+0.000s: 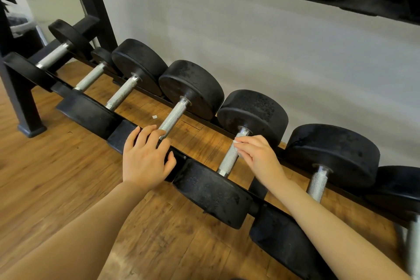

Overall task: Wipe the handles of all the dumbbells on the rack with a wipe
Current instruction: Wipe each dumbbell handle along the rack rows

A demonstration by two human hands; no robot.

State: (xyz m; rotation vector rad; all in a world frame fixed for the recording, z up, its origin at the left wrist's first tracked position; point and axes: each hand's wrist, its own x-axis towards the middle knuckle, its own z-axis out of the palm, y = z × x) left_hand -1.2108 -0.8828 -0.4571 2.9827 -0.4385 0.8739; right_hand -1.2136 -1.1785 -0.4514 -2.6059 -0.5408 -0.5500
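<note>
1. At the far left, the black rack (27, 88) stood on a wooden floor (56, 166), its upright leg rising past a pale wall (272, 41).
2. A row of black dumbbells lay across the rack's rails, their knurled metal handles running from the near rail to the far one. The first handle (53, 55), the second handle (89, 79) and the third handle (122, 94) sat untouched, well left of both hands.
3. The left hand (145, 157) rested on the near head of the fourth dumbbell, fingers straight and spread. Its fingertips (159, 132) reached the near end of the fourth handle (173, 117); its grip was loose and closed round nothing.
4. A small pale scrap (154, 117) lay on the floor under the rack, just left of the fourth handle.
5. The right hand (261, 157) was at the fifth handle (230, 157), near its far end. Its grip was a pinch of curled fingers and thumb on a small white wipe (236, 141), held against the metal.
6. Further right, the sixth handle (318, 185) sat bare, apart from the right forearm.
7. Above, an upper shelf (341, 0) held dark weights.
</note>
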